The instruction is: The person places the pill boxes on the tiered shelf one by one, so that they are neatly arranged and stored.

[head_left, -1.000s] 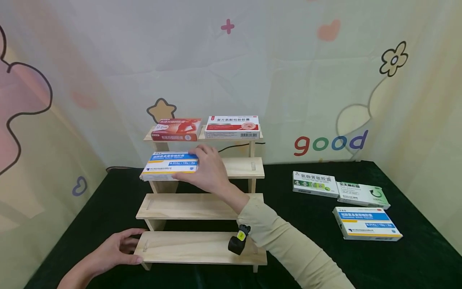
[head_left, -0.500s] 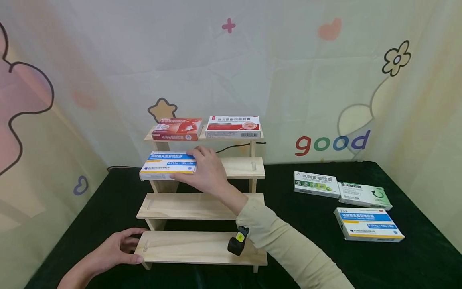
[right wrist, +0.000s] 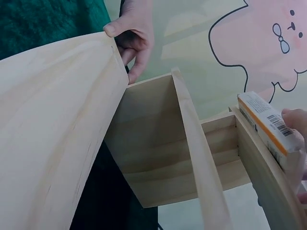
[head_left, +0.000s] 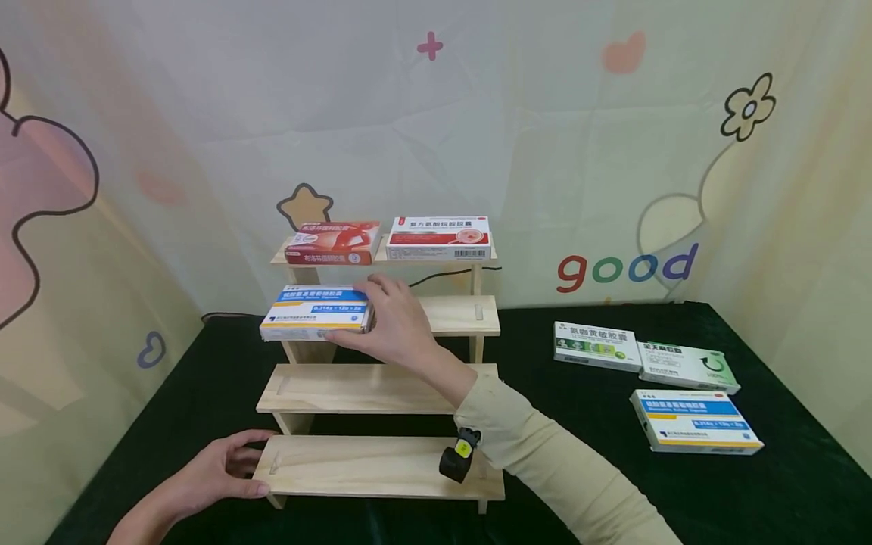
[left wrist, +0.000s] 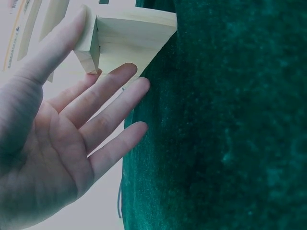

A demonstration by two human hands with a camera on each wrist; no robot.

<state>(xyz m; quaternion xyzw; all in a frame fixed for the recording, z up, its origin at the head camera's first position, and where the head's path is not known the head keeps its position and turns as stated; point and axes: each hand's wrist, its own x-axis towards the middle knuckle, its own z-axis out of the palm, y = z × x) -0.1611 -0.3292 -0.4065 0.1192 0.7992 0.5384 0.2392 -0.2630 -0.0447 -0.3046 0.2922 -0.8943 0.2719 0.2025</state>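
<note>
Green cloth (head_left: 163,393): spread over the table, on both sides of the wooden rack (head_left: 354,387).
Left hand (head_left: 216,469): at the left end of the lowest step (head_left: 368,465), clamped lightly on that corner between thumb and forefinger; the other fingers are straight and apart.
Blue-and-white box (head_left: 309,312): at the left part of the second step from the top (head_left: 463,314), flat, printed face up.
Its long axis: left to right, along the step; left end free, right end in the hand, lettering upright to the wearer.
Red box (head_left: 332,244): on the left part of the top step (head_left: 381,256), long axis also left to right.
Right hand (head_left: 400,324): clamped on the blue-and-white box's right end, thumb at the near side, fingers at the far side.
White-and-red box (head_left: 439,241): on the top step's right part, parallel to the front edge.
Wrist camera (head_left: 455,463): black, strapped at the beige sleeve (head_left: 559,462).
Two green-and-white boxes (head_left: 595,347): end by end on the cloth, right ends slanting nearer; whether they touch I cannot tell.
Second blue-and-white box (head_left: 698,424): nearest the wearer of those three, face up, long axis roughly left to right.
</note>
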